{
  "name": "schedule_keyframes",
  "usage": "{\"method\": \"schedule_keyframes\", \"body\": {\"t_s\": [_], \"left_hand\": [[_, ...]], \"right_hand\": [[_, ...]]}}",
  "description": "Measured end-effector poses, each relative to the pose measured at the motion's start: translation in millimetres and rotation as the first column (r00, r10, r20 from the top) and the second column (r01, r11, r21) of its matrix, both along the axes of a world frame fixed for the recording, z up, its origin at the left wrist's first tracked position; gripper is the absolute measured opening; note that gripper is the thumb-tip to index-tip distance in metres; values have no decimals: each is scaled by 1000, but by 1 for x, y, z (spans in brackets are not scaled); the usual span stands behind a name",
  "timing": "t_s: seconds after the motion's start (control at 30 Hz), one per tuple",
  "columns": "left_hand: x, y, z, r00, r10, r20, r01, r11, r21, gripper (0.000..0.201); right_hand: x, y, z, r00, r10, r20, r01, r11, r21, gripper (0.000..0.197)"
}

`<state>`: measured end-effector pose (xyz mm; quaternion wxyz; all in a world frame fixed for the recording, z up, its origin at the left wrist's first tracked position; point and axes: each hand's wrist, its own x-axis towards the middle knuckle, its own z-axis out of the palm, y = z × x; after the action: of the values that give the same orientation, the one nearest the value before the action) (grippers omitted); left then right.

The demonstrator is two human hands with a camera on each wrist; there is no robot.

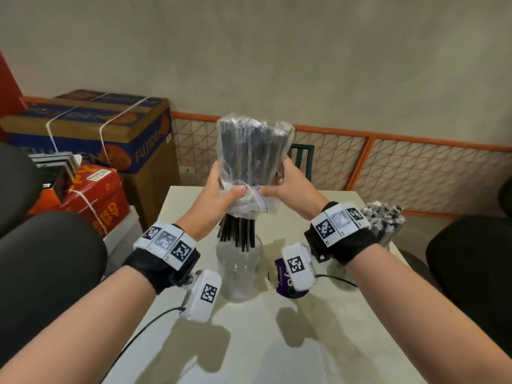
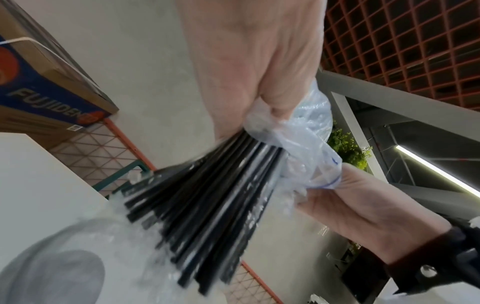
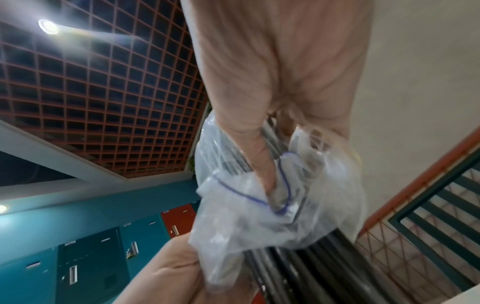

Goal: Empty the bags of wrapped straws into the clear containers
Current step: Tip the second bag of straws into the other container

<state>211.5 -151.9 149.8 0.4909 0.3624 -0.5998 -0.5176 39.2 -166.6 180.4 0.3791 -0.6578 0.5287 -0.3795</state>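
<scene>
A clear zip bag [image 1: 253, 151] full of black wrapped straws is held upside down above the table. My left hand [image 1: 221, 191] grips its bunched mouth from the left and my right hand [image 1: 288, 184] grips it from the right. Black straws [image 1: 237, 232] stick out of the bag's mouth and reach into the top of an upright clear container [image 1: 238, 268]. In the left wrist view the straws [image 2: 207, 205] fan down toward the container [image 2: 85, 257]. The right wrist view has my fingers curled in the crumpled bag [image 3: 259, 195] with its blue zip line.
A second clear container [image 1: 383, 223] packed with wrapped straws stands at the table's right edge. A purple packet [image 1: 285, 281] lies beside the middle container. Stacked cardboard boxes [image 1: 110, 128] stand at the left; dark chairs flank the white table [image 1: 263, 342].
</scene>
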Motion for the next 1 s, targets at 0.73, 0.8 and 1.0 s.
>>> {"method": "schedule_keyframes", "body": {"t_s": [0.73, 0.8, 1.0], "left_hand": [[4, -3, -52, 988, 152, -16, -152, 988, -32, 78], [4, -2, -52, 989, 127, 82, -125, 992, -21, 87], [0, -3, -53, 959, 252, 128, -241, 966, -96, 84]], "right_hand": [[22, 2, -48, 980, 91, 179, -58, 982, -182, 57], [22, 6, -55, 974, 97, 205, -64, 985, -159, 58], [8, 7, -50, 963, 237, 130, -236, 971, -24, 78]]}}
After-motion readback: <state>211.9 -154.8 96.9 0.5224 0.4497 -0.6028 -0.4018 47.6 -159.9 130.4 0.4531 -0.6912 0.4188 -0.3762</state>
